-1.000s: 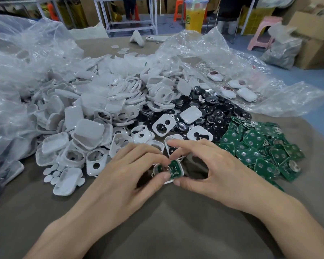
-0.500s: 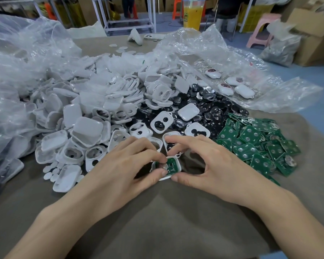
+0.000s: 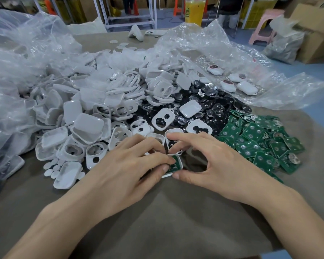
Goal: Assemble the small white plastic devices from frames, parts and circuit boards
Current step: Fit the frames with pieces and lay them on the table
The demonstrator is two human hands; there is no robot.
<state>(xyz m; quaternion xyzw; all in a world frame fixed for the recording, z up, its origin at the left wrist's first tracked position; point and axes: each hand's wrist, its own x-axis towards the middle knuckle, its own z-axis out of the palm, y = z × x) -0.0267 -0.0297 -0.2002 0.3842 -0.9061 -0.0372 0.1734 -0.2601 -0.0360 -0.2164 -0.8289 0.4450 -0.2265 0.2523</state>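
A small white frame with a green circuit board (image 3: 174, 165) in it lies on the grey table between my hands. My left hand (image 3: 123, 172) pinches its left side, thumb and fingertips over the board. My right hand (image 3: 209, 163) grips its right side, thumb at the near corner and fingers arched above. Behind lies a heap of white plastic frames and covers (image 3: 94, 113). Black round parts (image 3: 209, 107) are piled in the middle. Green circuit boards (image 3: 260, 141) are heaped to the right.
Crumpled clear plastic bags lie at the left (image 3: 17, 71) and back right (image 3: 232, 58). Several finished white devices (image 3: 247, 87) sit on the right bag. The table's right edge (image 3: 307, 128) drops to a blue floor. A yellow cup (image 3: 195, 10) stands far behind.
My left fingers have slid further over the board, covering more of it. Both hands stay on the frame in nearly the same place.
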